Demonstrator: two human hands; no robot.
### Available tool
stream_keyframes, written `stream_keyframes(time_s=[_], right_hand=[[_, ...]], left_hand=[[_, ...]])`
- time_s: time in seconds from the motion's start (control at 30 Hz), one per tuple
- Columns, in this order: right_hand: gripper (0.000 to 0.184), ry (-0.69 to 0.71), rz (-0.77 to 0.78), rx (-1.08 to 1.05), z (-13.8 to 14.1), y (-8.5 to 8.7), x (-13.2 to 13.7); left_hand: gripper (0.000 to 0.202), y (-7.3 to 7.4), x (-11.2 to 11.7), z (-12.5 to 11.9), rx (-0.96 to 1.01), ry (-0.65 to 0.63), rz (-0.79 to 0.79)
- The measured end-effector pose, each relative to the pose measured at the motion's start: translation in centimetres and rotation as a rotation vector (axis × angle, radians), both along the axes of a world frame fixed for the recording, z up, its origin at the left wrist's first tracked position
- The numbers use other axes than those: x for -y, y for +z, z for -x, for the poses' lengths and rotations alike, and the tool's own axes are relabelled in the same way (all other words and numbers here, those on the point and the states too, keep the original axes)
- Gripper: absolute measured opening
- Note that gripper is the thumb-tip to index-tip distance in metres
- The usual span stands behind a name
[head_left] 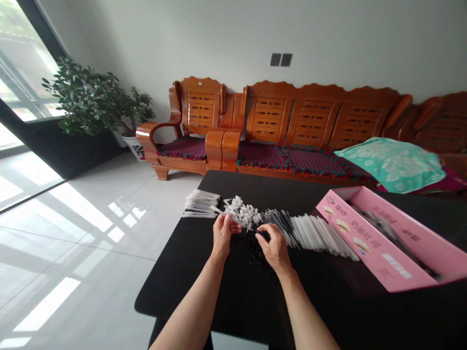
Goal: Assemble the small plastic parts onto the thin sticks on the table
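Observation:
My left hand (223, 234) is closed on a thin white pen barrel (216, 210), which points up and to the left. My right hand (274, 247) is in a pinch, its fingertips at a small dark bit that is too small to name. Below and between the hands lies a pile of small black pieces (254, 253). Just beyond them sits a heap of short white caps (239, 206). Finished-looking white pens (200, 200) lie in a bundle at the table's left edge. Right of the caps are thin dark pen refills (279, 221), then a row of white tubes (321, 236).
A pink open box (365, 243) with greyish contents stands on the right of the black table (175, 287). Behind is a wooden sofa (270, 116) with a turquoise cloth (396, 160). A potted plant (95, 99) stands at the left by the window.

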State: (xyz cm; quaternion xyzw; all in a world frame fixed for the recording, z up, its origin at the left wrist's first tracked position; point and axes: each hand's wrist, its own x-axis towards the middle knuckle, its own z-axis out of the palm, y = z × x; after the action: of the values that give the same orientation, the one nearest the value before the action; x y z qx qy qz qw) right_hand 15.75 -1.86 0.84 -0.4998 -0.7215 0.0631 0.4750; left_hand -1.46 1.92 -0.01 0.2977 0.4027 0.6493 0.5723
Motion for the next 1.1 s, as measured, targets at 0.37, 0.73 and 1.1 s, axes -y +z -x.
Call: stream_keyframes(time_s=[0.37, 0.73, 1.1], right_hand=[[0.007, 0.061, 0.035, 0.086, -0.6, 0.3, 0.2], [0.017, 0.061, -0.038, 0.101, 1.3, -0.1, 0.0], [0.016, -0.151, -0.117, 0.045, -2.7, -0.4, -0.2]], left_hand=[[0.045, -0.4, -0.3, 0.7, 0.036, 0.081, -0.011], [0.041, 0.6, 0.6, -0.2, -0.096, -0.109, -0.129], [0.041, -0.2, -0.7, 1.8, 0.002, 0.255, -0.111]])
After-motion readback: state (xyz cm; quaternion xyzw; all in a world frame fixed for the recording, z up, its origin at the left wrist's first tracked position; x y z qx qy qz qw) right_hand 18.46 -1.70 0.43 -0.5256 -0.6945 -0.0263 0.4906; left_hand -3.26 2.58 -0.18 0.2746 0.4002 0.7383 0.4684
